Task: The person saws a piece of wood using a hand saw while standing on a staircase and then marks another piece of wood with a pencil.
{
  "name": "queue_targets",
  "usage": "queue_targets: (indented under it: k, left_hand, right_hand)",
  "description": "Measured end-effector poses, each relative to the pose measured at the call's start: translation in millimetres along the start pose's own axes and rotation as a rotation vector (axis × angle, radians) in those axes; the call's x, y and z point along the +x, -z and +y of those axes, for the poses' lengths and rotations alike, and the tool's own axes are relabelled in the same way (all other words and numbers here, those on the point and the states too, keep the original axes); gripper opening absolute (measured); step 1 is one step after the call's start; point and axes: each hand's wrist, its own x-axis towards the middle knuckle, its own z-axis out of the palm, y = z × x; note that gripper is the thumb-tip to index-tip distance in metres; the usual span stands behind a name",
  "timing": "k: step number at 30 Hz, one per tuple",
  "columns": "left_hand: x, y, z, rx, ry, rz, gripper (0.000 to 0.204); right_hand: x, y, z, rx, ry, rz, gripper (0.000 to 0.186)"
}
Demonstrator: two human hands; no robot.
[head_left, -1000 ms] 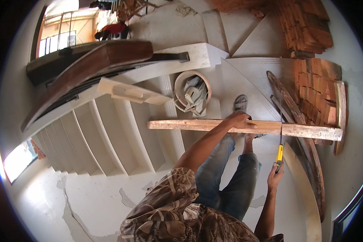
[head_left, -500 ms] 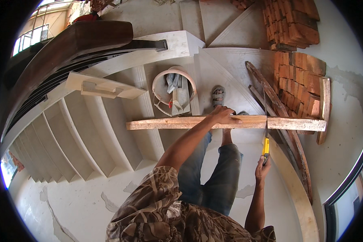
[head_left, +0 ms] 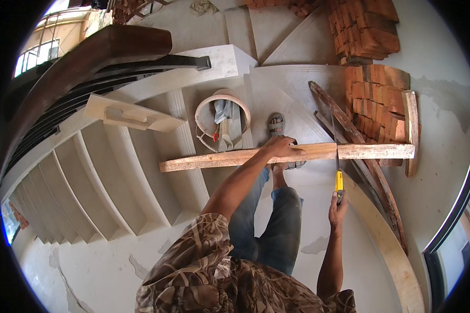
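A long wooden plank (head_left: 219, 158) lies across in front of me. My left hand (head_left: 280, 147) is closed over its middle, fingers wrapped round the far edge. To the right, my right hand (head_left: 338, 208) grips a handsaw by its yellow and black handle (head_left: 339, 182). The thin saw blade crosses the plank at a cut line, with its far end reaching beyond the wood. Right of the blade, the plank's paler end section (head_left: 376, 151) stays in line with the rest. How deep the cut goes I cannot tell.
White stairs (head_left: 104, 177) descend at the left beside a dark handrail (head_left: 89, 57). A bucket (head_left: 199, 112) with tools stands beyond the plank. Stacked red bricks (head_left: 376, 104) line the right wall, near an upright short board (head_left: 411, 135) and old timbers (head_left: 350, 120).
The view has shifted slightly, and the plank slopes up a little more to the right. Both hands keep their holds. More of my right sandal shows below the plank.
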Motion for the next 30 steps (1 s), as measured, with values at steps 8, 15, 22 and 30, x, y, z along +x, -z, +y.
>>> queue_targets:
  k: [8,15,22,30]
  left_hand:
    - [4,-12,-10,0.029,-0.081,0.066,0.081]
    - [-24,-15,23,0.347,-0.231,0.329,0.094]
    - [-35,14,24,0.301,-0.217,0.326,0.09]
    - [-100,159,7,0.356,-0.219,0.642,0.086]
  right_hand:
    - [-1,-4,-10,0.031,-0.012,0.055,0.038]
    - [6,-4,-12,-0.016,0.046,0.085,0.049]
    - [10,10,-20,-0.031,0.007,0.049,0.047]
    - [8,5,-27,0.019,-0.006,0.042,0.043]
